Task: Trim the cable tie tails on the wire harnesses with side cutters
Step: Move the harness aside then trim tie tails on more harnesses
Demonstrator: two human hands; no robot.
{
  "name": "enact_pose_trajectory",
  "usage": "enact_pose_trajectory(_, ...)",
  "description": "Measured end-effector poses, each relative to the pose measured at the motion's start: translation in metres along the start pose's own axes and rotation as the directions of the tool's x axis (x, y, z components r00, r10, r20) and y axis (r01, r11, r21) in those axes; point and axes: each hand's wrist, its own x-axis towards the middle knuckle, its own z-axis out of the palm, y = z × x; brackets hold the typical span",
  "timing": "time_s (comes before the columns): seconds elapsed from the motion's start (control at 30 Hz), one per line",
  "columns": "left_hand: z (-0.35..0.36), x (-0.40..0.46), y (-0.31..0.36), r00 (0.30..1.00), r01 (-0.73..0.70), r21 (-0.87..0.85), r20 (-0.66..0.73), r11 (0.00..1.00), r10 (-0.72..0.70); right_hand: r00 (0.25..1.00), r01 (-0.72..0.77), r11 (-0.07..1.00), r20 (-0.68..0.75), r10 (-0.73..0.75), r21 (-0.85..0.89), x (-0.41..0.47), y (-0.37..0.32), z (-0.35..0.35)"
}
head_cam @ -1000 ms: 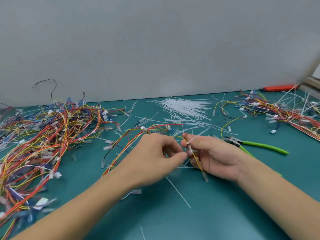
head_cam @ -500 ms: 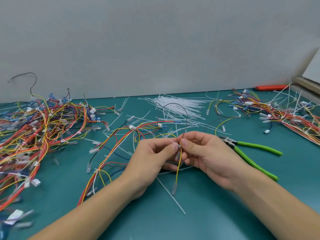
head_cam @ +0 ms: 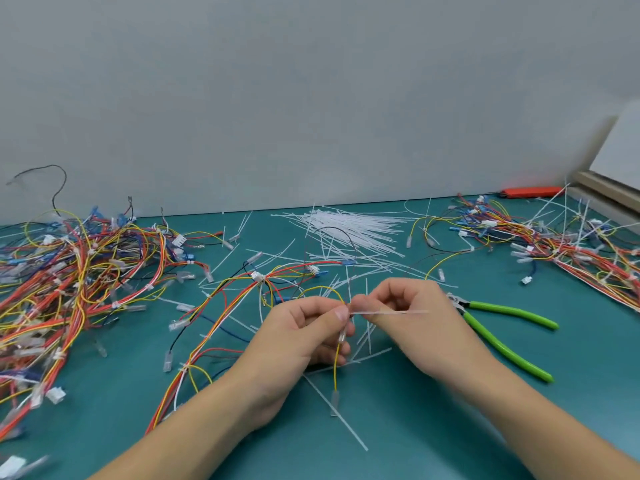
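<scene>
A teal table (head_cam: 433, 427) carries a big wire heap (head_cam: 69, 278) at left, another harness pile (head_cam: 568, 247) at right, and loose white ties (head_cam: 353, 226) behind. Green side cutters (head_cam: 502, 327) lie beside the right hand (head_cam: 415, 317). Both hands pinch a harness (head_cam: 221, 313) at its yellow wire (head_cam: 336, 362); the left hand (head_cam: 298, 341) holds the wire, the right a translucent tie tail (head_cam: 391, 312). No writing is legible.

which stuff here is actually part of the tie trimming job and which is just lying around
In the job:
left hand
right hand
cable tie
yellow wire
green side cutters

Lying about:
orange tool
loose tie bundle
left harness pile
</scene>
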Motion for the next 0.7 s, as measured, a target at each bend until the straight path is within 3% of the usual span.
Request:
enact_pose_trajectory(0.07, -0.001, 0.000, 0.001, 1.000, 0.006, -0.040, 0.010, 0.999, -0.005, 0.992, 0.066, 0.969, -0.088, -0.090, -0.240, 0.006, -0.002, -0.021)
enact_pose_trajectory(0.13, -0.004, 0.002, 0.001, 1.000, 0.001, -0.100, -0.011, 0.995, -0.002, 0.992, -0.028, 0.830, -0.121, -0.048, -0.557, 0.012, -0.003, -0.048)
enact_pose_trajectory(0.17, -0.005, 0.002, 0.001, 1.000, -0.001, -0.135, -0.029, 0.991, -0.003, 0.989, -0.141, 0.708, -0.126, 0.074, -0.692, 0.014, -0.003, -0.063)
enact_pose_trajectory(0.23, -0.009, 0.004, 0.001, 0.998, 0.006, -0.195, -0.058, 0.981, -0.017, 0.927, -0.317, 0.508, -0.150, 0.343, -0.801, 0.015, 0.000, -0.088)
enact_pose_trajectory(0.3, -0.012, 0.005, 0.001, 0.997, 0.023, -0.220, -0.065, 0.975, -0.038, 0.870, -0.346, 0.430, -0.113, 0.480, -0.834, 0.014, 0.002, -0.105)
enact_pose_trajectory(0.53, -0.012, 0.006, 0.002, 0.998, 0.023, -0.226, -0.045, 0.974, -0.035, 0.883, -0.299, 0.510, -0.032, 0.468, -0.806, 0.013, 0.007, -0.115)
enact_pose_trajectory(0.63, -0.012, 0.005, 0.003, 0.998, 0.034, -0.234, -0.040, 0.972, -0.044, 0.911, -0.312, 0.618, -0.042, 0.411, -0.721, 0.013, 0.010, -0.104)
enact_pose_trajectory(0.7, -0.012, 0.005, 0.004, 0.998, 0.035, -0.243, -0.033, 0.969, -0.045, 0.921, -0.332, 0.753, -0.025, 0.388, -0.568, 0.013, 0.008, -0.090)
